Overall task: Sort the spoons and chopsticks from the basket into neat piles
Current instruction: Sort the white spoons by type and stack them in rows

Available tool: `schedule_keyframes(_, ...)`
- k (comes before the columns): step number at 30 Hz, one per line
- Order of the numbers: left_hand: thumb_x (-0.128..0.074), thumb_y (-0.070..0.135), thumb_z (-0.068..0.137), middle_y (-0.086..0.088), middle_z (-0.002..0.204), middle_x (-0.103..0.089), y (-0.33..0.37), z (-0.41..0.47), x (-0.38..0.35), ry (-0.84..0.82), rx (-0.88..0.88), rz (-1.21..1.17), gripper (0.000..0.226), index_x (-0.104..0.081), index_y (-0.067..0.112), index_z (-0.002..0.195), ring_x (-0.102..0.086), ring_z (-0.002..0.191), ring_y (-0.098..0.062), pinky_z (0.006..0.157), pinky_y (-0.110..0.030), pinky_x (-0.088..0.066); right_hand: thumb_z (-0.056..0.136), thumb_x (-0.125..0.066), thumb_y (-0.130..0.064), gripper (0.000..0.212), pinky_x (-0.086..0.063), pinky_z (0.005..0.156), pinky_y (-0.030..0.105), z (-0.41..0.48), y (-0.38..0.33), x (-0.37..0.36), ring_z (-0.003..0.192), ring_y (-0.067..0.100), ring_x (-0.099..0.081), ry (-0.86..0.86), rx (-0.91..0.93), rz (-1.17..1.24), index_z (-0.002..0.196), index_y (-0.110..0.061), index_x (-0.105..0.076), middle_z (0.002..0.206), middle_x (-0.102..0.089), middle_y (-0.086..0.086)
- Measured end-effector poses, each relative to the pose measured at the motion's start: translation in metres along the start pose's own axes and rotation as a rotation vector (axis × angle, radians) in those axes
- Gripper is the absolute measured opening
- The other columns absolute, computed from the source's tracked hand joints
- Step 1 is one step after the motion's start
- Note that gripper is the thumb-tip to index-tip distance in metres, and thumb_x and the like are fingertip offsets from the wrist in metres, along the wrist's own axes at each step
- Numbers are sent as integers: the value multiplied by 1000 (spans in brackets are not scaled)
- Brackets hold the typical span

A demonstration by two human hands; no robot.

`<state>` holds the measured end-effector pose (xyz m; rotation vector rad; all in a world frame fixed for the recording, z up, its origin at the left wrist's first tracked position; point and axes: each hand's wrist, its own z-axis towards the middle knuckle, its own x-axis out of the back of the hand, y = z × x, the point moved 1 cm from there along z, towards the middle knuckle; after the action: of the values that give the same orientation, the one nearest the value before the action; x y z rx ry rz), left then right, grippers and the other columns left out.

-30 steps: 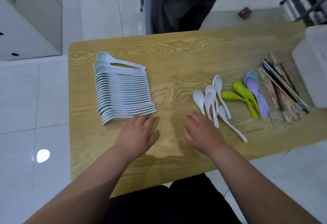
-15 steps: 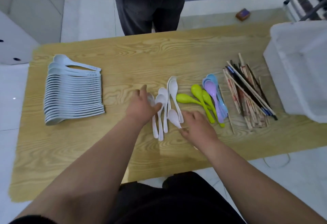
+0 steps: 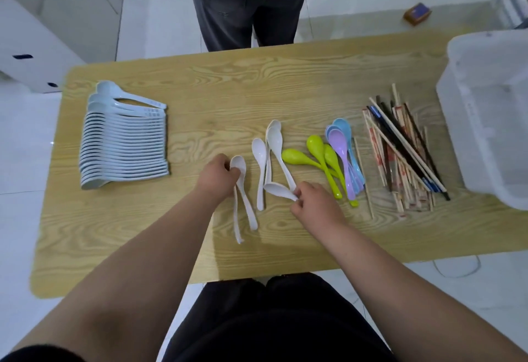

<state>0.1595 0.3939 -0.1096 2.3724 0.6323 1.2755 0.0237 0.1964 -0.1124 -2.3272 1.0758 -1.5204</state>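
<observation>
On the tabletop (image 3: 200, 90), the left hand (image 3: 217, 177) curls its fingers round two white spoons (image 3: 244, 207) (handles toward the person). The right hand (image 3: 314, 203) pinches a single white spoon (image 3: 278, 190) in its fingers; chopsticks (image 3: 400, 156) lie heaped near the basket (image 3: 485, 138).

Floor: glossy white tiles (image 3: 157, 24) with thin grey joints. Light is even and diffuse.
Table (image 3: 285, 75): pale wood grain, rounded corners, fills mid-frame.
Far left: white cabinet (image 3: 43, 47), a few dark holes in its face.
Beyond the table's far edge: a standing person in dark grey trousers (image 3: 245, 4), seen from the waist down.
Floor, far right: small brown-and-blue box (image 3: 417, 13).
Floor, near right: a thin white cable (image 3: 457, 268) lying in a loop.
</observation>
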Motion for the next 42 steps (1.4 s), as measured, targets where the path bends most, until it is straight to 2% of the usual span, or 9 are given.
schedule_keyframes(3, -54, 23, 93, -10, 83, -62, -2, -25, 17, -18, 27, -143, 17, -53, 6, 99, -64, 67, -27, 65, -45, -61, 90, -56, -19, 9, -51, 71, 38, -14, -21, 9, 86, 23, -61, 59, -40, 260, 98, -20, -58, 95, -59, -1)
schedule_keyframes(6, -55, 21, 94, -14, 86, -63, 4, -55, 35, -61, -48, -197, 15, -52, 6, 96, -62, 65, -24, 47, -26, -51, 91, -53, -23, 4, -57, 74, 46, -29, -58, 17, 87, 23, -69, -23, -76, 495, 91, -26, -56, 92, -66, -4)
schedule_keyframes(11, -59, 22, 93, -13, 88, -66, 19, -89, 72, -73, -132, -339, 12, -56, 10, 95, -66, 69, -22, 50, -24, -50, 94, -42, -31, 20, -57, 87, 56, -47, -124, 22, 89, 23, -71, -171, -127, 699, 107, -21, -54, 105, -69, -2)
schedule_keyframes(15, -60, 30, 93, -10, 83, -64, 29, -97, 98, -9, -152, -378, 25, -53, 6, 96, -61, 62, -20, 48, -24, -45, 97, -39, -15, 17, -54, 57, 38, -61, -167, 25, 59, 19, -58, -164, -144, 900, 108, -18, -52, 89, -66, 8)
schedule_keyframes(21, -43, 10, 94, -10, 70, -46, 14, -101, 116, -2, -50, -668, 4, -42, 11, 91, -48, 54, -22, 53, -30, -39, 95, -48, -18, 3, -38, 51, 30, -69, -187, 29, 55, 17, -46, -77, -90, 799, 97, -20, -47, 85, -66, 7)
schedule_keyframes(28, -59, 6, 90, -7, 86, -56, -26, -109, 124, -83, -22, -1003, 10, -61, 14, 96, -57, 76, -21, 71, -35, -55, 89, -70, -38, 17, -53, 68, 35, -79, -197, 20, 72, 10, -64, -25, 73, 550, 97, -26, -61, 85, -66, -5)
schedule_keyframes(33, -52, 23, 101, -8, 80, -62, -27, -114, 123, -130, 86, -1250, 18, -58, 8, 93, -67, 68, -18, 68, -39, -58, 91, -71, -34, 13, -51, 67, 27, -86, -210, 6, 72, 6, -66, -61, 109, 521, 96, -23, -65, 84, -71, -2)
schedule_keyframes(37, -48, 42, 104, -13, 109, -63, -29, -117, 124, -221, 149, -1406, 38, -52, 8, 120, -72, 88, -23, 77, -50, -60, 92, -71, -32, 9, -44, 65, 12, -89, -216, -1, 76, -3, -62, -60, 122, 419, 98, -26, -70, 83, -69, -13)
schedule_keyframes(42, -40, 46, 105, -10, 118, -64, -35, -120, 126, -313, 29, -1372, 39, -57, 16, 124, -73, 94, -26, 81, -45, -59, 92, -70, -36, 17, -49, 74, 26, -90, -218, -2, 84, 6, -65, -59, 92, 373, 100, -22, -75, 89, -72, -7)
